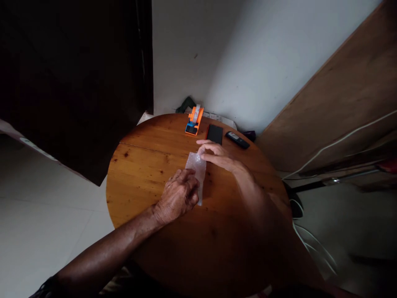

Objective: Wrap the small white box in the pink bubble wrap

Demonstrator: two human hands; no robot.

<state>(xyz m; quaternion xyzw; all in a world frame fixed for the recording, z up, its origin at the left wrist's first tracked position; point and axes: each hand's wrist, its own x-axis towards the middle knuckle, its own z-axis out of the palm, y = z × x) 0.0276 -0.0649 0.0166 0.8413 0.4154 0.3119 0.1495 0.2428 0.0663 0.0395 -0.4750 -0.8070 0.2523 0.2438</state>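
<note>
Bubble wrap, translucent, whitish, narrow, oblong.

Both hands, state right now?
Left hand: fingers curled over the bubble wrap; whether gripping, can't tell.
Right hand: open, fingers apart, at the wrap's far end.

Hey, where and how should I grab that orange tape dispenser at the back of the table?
I'd take the tape dispenser by its long orange sides, coming down from above, probably with your right hand, which is nearer. It looks upright and narrow, its length running away from you, so a pinch across should suit. Avoid pressing the tape on top.
</note>
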